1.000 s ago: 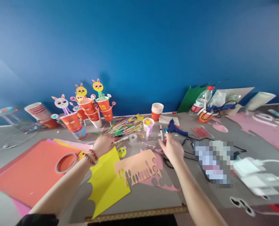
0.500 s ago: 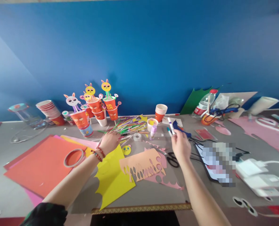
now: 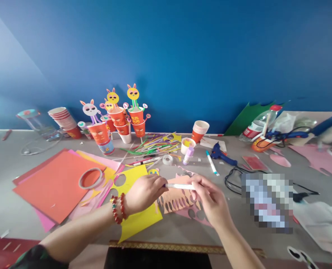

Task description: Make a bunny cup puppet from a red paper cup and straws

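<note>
Both my hands hold a white marker pen (image 3: 180, 186) level above the table, just over a peach cut-out paper (image 3: 177, 200). My left hand (image 3: 145, 192), with a red bead bracelet on its wrist, pinches the pen's left end. My right hand (image 3: 211, 198) grips its right end. Below them lie a yellow sheet (image 3: 138, 220) and a pink cut paper (image 3: 195, 215).
Orange paper sheets (image 3: 56, 186) with a tape ring (image 3: 91, 178) lie at the left. Bunny-decorated orange cups (image 3: 118, 119), cup stacks (image 3: 199, 130), coloured straws (image 3: 151, 145), a glue stick (image 3: 188, 155), a teal marker (image 3: 211, 163), a blue glue gun (image 3: 220, 153) and black cables (image 3: 234, 179) crowd the back and right.
My right hand picked the white marker off the table and brought it toward me. My left hand left the straws and took hold of the pen's other end.
</note>
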Demonstrator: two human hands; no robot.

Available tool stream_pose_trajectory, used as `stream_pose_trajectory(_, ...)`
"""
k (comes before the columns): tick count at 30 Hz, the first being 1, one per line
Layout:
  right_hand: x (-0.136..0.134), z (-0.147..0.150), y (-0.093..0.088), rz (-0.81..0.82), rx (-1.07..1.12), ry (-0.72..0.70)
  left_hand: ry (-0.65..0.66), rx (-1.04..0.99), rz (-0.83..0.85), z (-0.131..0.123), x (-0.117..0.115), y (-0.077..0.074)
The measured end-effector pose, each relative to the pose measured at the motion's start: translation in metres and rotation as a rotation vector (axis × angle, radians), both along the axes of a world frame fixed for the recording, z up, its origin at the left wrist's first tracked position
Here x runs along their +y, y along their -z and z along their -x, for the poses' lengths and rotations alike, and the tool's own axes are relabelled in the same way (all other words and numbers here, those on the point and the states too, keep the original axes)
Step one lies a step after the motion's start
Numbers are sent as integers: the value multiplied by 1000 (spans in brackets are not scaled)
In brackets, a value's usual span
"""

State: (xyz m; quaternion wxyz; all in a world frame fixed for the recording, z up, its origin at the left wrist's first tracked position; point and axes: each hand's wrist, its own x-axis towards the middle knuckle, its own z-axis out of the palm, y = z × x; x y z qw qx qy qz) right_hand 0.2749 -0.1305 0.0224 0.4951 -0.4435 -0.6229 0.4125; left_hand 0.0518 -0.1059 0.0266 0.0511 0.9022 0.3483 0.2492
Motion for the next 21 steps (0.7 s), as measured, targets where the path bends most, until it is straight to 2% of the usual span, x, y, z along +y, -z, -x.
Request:
stream_pose_trajectory(1, -1, 6, 4, 44, 67, -15, 10, -20, 18, -1, -3, 2)
stream_pose_trajectory(4, 1, 23, 8, 169, 146, -180, 56, -85, 44, -3, -8, 5)
stream_pose_trajectory(7, 3, 32, 3, 159, 144, -109, 13, -88, 67, -1, -9, 5)
stream_pose_trajectory(9, 1, 32, -2, 137, 160, -131, -11, -58, 139, 2, -10, 2)
stream_pose_trajectory(11, -5, 31, -6, 139, 167, -219, 23, -46, 297, 4, -16, -3)
stream_pose_trajectory(15, -21, 19, -16, 116, 105, -322, 196, -187, 784, 14, -39, -8)
stream_pose_trajectory(16, -22, 11, -20, 96, 118, -294, 251, -219, 941, 19, -45, -6)
stream_pose_trajectory(17, -22, 2, -23, 62, 167, -192, 261, -245, 1097, 23, -50, -1)
stream_pose_trajectory(18, -20, -8, -26, 16, 244, -71, 224, -265, 1218, 28, -53, 4)
stream_pose_trajectory(19, -17, -18, -28, -33, 336, 67, 160, -280, 1271, 32, -55, 10)
stream_pose_trajectory(20, -12, -27, -27, -62, 387, 154, 80, -278, 1209, 36, -55, 16)
stream_pose_trajectory(21, -7, -32, -25, -51, 377, 183, 22, -247, 1046, 38, -52, 21)
